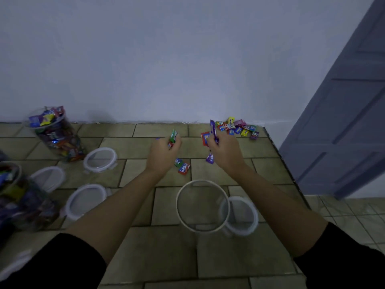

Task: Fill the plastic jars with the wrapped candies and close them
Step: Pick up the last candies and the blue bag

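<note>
An empty clear plastic jar (203, 205) stands open below my hands, with a clear lid (242, 215) lying just right of it. My left hand (162, 153) grips a green wrapped candy (173, 136) and some red ones. My right hand (226, 151) holds a purple candy (213, 127) upright, with more wrappers tucked under the fingers. Two loose candies (181, 166) lie on the mat between my wrists. A pile of wrapped candies (239, 128) lies at the far right corner by the wall.
Two jars full of candies stand at the left, one (56, 134) by the wall, the other (18, 197) at the frame edge. Three clear lids (101, 159) (49, 177) (86, 200) lie between them. The tile-patterned mat ends at the right (285, 163), near a blue door (343, 126).
</note>
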